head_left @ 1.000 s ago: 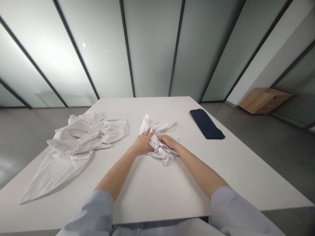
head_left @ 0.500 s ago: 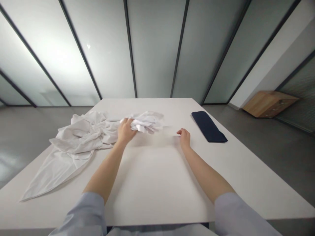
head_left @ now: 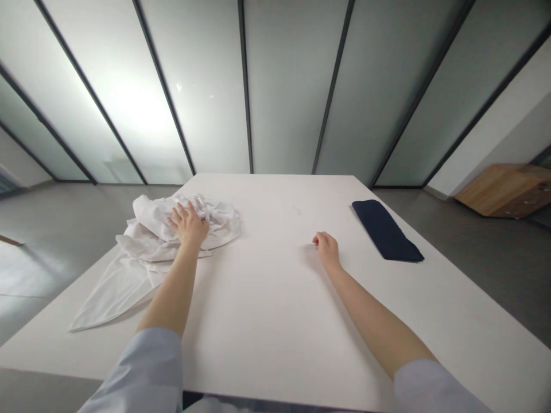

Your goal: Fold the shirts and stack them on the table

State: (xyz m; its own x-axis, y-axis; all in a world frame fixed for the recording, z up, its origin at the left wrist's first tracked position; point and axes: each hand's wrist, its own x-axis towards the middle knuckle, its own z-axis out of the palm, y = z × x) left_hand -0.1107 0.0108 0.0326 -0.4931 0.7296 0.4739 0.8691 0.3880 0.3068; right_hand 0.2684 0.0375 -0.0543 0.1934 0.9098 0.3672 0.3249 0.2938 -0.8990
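Observation:
A heap of crumpled white cloth (head_left: 146,241) lies at the left of the table, one pointed corner spread toward the near left. On top of the heap rests my left hand (head_left: 189,223), open, its fingers spread flat over the fabric. My right hand (head_left: 328,249) is over the middle right of the table with its fingers curled closed. Nothing shows sticking out of it, though the inside of the palm is hidden. To its right lies a folded dark navy cloth (head_left: 385,229), flat near the table's right edge.
The white table (head_left: 267,321) runs from my body toward a frosted glass wall (head_left: 284,86) with dark frames. A wooden cabinet (head_left: 499,192) stands on the grey floor at the far right.
My left hand has moved left with the bunched white cloth and let it go onto the heap, its fingers now spread. My right hand stays curled near its place. The view has turned slightly left.

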